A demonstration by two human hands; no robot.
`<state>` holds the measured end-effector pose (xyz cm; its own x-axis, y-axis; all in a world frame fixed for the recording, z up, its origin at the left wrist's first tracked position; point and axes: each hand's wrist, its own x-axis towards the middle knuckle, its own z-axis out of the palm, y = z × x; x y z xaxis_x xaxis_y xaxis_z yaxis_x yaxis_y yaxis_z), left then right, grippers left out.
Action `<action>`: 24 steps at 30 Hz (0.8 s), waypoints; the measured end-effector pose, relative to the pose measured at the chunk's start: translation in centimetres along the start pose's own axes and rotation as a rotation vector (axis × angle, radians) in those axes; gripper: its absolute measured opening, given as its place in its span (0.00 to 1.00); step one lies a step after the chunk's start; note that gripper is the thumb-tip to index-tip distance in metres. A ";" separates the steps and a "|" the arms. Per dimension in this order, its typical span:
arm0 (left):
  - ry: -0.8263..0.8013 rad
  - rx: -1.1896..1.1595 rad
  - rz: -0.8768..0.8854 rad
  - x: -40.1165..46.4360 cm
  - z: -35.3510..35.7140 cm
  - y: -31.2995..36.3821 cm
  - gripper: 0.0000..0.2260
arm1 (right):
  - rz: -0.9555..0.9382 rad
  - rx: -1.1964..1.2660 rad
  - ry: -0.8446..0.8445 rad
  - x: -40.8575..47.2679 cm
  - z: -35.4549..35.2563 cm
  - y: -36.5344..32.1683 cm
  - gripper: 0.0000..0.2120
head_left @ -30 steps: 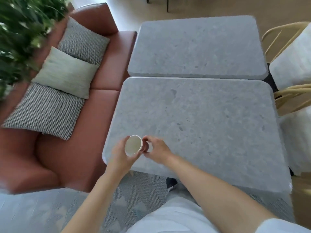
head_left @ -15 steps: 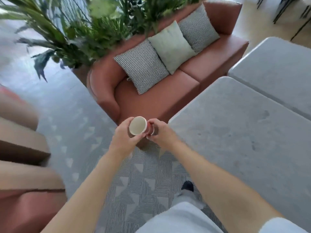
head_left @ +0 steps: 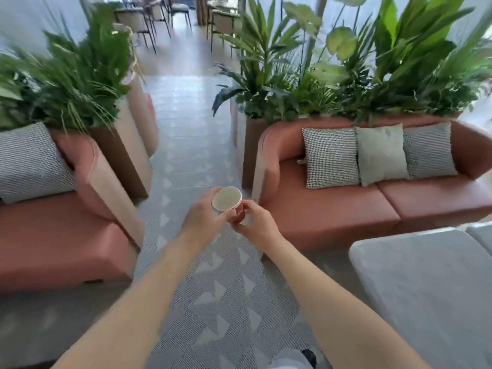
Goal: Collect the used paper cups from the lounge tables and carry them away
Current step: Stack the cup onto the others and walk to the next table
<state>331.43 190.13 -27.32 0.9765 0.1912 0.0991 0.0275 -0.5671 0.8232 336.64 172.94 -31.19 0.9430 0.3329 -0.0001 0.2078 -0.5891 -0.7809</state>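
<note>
Round red paper cup (head_left: 231, 205) — smooth-walled, between left hand (head_left: 201, 219) and right hand (head_left: 257, 222).

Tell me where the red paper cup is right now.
In the head view the red paper cup sits mid-frame, held between the left hand and right hand above the patterned carpet, left of the terracotta sofa.

You stood on the rug (head_left: 229, 296) between two sofas (head_left: 346, 206), the table (head_left: 431, 286) at your right, planters (head_left: 332, 83) behind the sofas.
</note>
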 end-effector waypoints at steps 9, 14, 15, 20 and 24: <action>0.335 0.006 -0.160 -2.8 -14.5 -5.8 0.30 | -0.248 0.023 -0.254 5.0 10.1 -12.8 0.22; 0.548 0.087 -0.292 -5.6 -21.1 -8.9 0.32 | -0.425 0.053 -0.431 8.3 17.5 -18.8 0.20; 0.588 0.105 -0.328 -6.2 -22.2 -9.4 0.31 | -0.455 0.063 -0.484 8.8 18.9 -19.9 0.20; 0.762 0.141 -0.504 -8.9 -25.4 -10.9 0.31 | -0.601 0.015 -0.676 9.7 24.3 -24.9 0.34; 0.897 0.147 -0.637 -11.5 -26.6 -11.5 0.32 | -0.721 0.012 -0.815 9.5 28.3 -27.3 0.28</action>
<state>314.17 215.72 -23.08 0.2677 0.9584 0.0989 0.5530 -0.2369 0.7988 332.62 213.05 -27.52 0.1434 0.9884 0.0496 0.6360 -0.0536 -0.7698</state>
